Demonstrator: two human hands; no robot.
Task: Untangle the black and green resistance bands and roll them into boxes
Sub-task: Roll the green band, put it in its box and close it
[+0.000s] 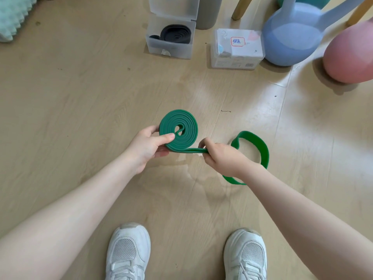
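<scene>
Pale wood-plank floor [80, 98], glossy with window glare toward the right. Beyond the green band [178, 128]: an open clear box [170, 47] holding the coiled black band [175, 34], and right of that a closed clear box [237, 49] with a red-framed label. Further right, a blue kettlebell [292, 37] and a pink ball [351, 55]; wooden chair legs [241, 7] behind. White sneakers [129, 251] at the near edge.

Green band held above the floor, mostly wound into a flat spiral, coil face turned upward. Left hand [149, 148] pinching the coil's near-left rim, thumb on top. Straight run of band leaving the coil rightward, long axis left to right, gripped in the right hand [220, 156]. Loose tail looping beyond that hand, curving round behind the wrist.
</scene>
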